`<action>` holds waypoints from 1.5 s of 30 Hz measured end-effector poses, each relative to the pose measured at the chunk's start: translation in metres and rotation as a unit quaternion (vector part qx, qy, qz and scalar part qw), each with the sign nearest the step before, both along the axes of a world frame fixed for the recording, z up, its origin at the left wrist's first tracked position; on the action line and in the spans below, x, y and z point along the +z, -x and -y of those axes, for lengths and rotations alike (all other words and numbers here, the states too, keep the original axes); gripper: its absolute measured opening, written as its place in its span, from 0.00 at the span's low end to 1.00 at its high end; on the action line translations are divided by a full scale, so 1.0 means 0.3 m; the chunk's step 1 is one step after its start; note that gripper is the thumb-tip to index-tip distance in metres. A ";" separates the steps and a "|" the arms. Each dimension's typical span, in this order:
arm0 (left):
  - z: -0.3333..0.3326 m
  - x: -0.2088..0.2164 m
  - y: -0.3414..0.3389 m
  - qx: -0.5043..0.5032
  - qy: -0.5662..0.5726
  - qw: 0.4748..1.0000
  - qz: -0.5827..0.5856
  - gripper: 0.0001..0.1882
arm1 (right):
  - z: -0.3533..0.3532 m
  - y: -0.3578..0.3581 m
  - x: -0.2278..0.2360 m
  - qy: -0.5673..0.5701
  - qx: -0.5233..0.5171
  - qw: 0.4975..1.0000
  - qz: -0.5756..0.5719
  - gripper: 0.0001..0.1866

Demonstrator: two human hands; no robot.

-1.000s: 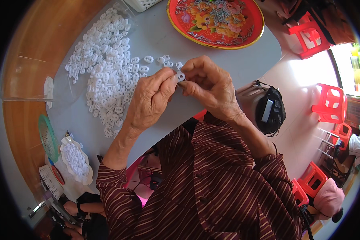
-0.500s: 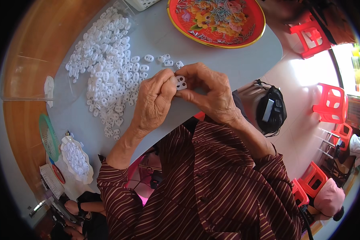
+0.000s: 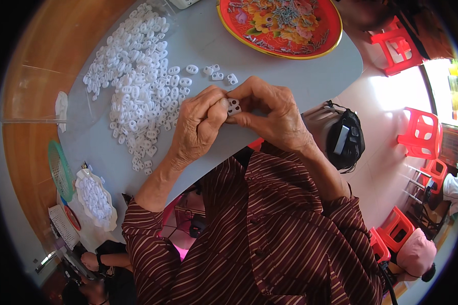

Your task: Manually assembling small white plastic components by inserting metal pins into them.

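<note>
Over the table's near edge my two hands meet at a small white cord lock (image 3: 233, 107) with several round holes facing up. My right hand (image 3: 274, 114) pinches it between thumb and forefinger. My left hand (image 3: 198, 122) is closed, its thumb pressed against the left side of the same piece; its fingertips are hidden. Just beyond my hands lie a few assembled-looking white pieces (image 3: 217, 76). To the left spreads a big heap of white two-hole oval pieces (image 3: 137, 86).
A red flowered tray (image 3: 226, 23) with small metal springs stands at the far right of the grey table (image 3: 198, 43). At left are a white scalloped dish (image 3: 113, 223) of white pieces and a green basket (image 3: 60, 170). Another person's hand (image 3: 90, 261) shows lower left. Red stools (image 3: 420, 133) stand right.
The whole view has shifted slightly. Both hands keep nearly the same grip, and the piece is turned a little, its holes now showing dark.
</note>
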State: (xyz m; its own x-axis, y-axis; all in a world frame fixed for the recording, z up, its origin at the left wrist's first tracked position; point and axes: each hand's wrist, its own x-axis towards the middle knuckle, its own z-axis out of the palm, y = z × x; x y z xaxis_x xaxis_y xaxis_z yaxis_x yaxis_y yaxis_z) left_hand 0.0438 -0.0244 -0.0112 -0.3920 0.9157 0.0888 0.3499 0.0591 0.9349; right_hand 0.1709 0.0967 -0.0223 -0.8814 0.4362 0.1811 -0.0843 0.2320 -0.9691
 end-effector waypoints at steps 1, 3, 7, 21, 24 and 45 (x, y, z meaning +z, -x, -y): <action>0.000 -0.002 -0.004 0.001 0.000 1.000 0.000 0.06 | 0.002 0.000 0.001 -0.007 -0.004 1.000 -0.003 0.15; 0.001 -0.015 -0.015 0.017 -0.021 1.000 -0.005 0.06 | 0.008 0.000 -0.003 -0.020 -0.008 1.000 -0.016 0.15; 0.002 -0.033 -0.022 0.023 -0.038 0.999 -0.024 0.07 | 0.012 -0.004 0.003 -0.052 -0.012 0.998 -0.030 0.15; 0.000 -0.024 -0.015 -0.018 -0.024 0.999 -0.019 0.07 | 0.020 -0.010 -0.023 -0.089 -0.029 0.994 -0.052 0.13; -0.007 -0.030 -0.007 -0.027 -0.027 0.999 -0.013 0.07 | 0.009 -0.008 -0.024 -0.083 -0.022 0.995 -0.048 0.13; -0.010 -0.007 -0.016 -0.004 -0.014 1.000 0.025 0.09 | -0.011 -0.020 0.019 0.039 0.021 0.999 0.012 0.11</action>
State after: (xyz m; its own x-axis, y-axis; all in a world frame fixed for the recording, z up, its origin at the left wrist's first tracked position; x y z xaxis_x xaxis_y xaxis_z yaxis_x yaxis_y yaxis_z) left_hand 0.0487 -0.0215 -0.0135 -0.3895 0.9160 0.0955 0.3033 0.0297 0.9524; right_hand 0.1769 0.1002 -0.0166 -0.9027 0.4109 0.1275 -0.0695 0.1531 -0.9858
